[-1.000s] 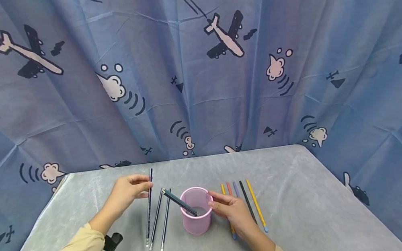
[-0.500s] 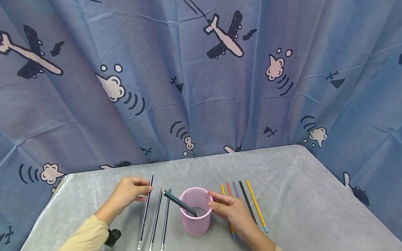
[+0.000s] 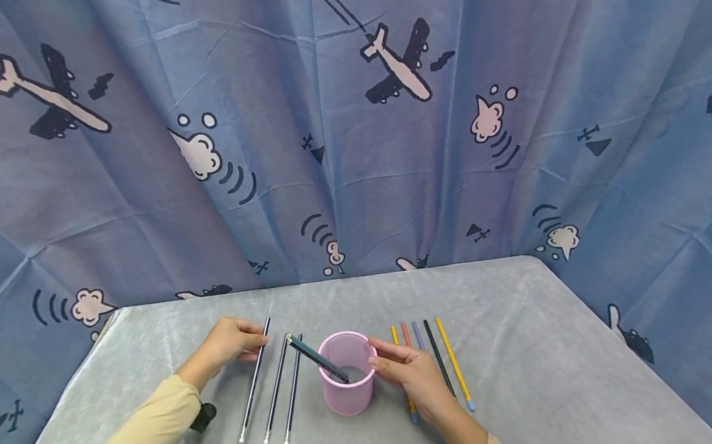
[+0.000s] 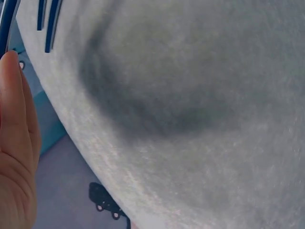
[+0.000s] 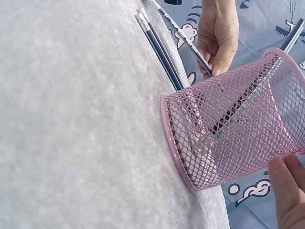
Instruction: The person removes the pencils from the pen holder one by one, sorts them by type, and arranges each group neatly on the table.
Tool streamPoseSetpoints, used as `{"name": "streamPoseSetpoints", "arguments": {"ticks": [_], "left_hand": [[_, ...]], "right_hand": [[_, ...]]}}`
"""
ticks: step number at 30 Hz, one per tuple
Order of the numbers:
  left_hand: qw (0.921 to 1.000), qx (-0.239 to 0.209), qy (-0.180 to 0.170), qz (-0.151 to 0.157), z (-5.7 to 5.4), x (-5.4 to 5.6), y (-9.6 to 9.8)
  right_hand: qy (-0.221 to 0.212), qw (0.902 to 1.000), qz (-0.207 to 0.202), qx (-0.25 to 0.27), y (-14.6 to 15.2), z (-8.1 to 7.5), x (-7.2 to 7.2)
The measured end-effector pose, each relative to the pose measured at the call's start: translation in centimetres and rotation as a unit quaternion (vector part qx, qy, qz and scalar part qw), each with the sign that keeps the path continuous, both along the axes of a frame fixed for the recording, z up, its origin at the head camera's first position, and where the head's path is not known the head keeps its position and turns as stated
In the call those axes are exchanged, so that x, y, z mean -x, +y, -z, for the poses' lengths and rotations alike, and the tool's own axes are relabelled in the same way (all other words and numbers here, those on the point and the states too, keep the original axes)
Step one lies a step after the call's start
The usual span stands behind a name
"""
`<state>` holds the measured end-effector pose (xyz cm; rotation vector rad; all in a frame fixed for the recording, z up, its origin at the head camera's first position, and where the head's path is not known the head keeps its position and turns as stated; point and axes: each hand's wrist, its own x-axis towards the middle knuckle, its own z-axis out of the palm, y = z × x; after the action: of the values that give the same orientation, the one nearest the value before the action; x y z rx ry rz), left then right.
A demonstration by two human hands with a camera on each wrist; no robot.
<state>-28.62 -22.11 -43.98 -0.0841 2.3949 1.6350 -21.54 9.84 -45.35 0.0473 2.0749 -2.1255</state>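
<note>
My left hand [image 3: 229, 343] pinches a dark blue pencil [image 3: 254, 389] near its far end; its white eraser end points toward me. In the right wrist view that pencil [image 5: 183, 37] slants down from the fingers beyond the cup. Two similar pencils [image 3: 276, 389] lie side by side just right of it. My right hand [image 3: 417, 377] holds a pink mesh pen cup [image 3: 349, 398] at its right side, thumb and index finger at the rim. Dark green pencils [image 3: 317, 358] lean out over the cup's left rim. The cup stands upright on the table.
Right of the cup lies a row of coloured pencils, among them a yellow one [image 3: 453, 366] and a black one [image 3: 438, 358]; my right hand partly covers the row. A grey cloth covers the table [image 3: 552, 389]. Behind it hangs a blue curtain [image 3: 348, 144] with airplane prints.
My left hand has come down and slightly nearer me, and the held pencil's eraser end has swung left, away from the two lying pencils. My right hand and the cup have stayed put.
</note>
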Motion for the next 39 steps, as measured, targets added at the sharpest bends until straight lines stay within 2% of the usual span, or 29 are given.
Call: {"name": "streamPoseSetpoints", "arguments": {"ticks": [13, 19, 25, 30, 39], "left_hand": [[0.9995, 0.031, -0.004, 0.006, 1.8, 0.3, 0.1], [0.9989, 0.045, -0.009, -0.007, 2.5, 0.4, 0.4], [0.9957, 0.088, -0.016, -0.025, 2.6, 0.6, 0.9], [0.9946, 0.097, -0.015, -0.031, 2.6, 0.9, 1.1], [0.9921, 0.121, 0.010, -0.029, 2.7, 0.8, 1.4]], "right_hand": [[-0.003, 1.0000, 0.002, 0.005, -0.1, 0.2, -0.1], [-0.004, 1.0000, 0.005, 0.000, -0.2, 0.3, -0.2], [-0.005, 1.0000, 0.005, 0.000, -0.1, 0.3, -0.2], [-0.003, 1.0000, 0.007, 0.000, -0.1, 0.1, 0.0], [0.002, 1.0000, 0.004, -0.005, -0.1, 0.1, 0.0]]}}
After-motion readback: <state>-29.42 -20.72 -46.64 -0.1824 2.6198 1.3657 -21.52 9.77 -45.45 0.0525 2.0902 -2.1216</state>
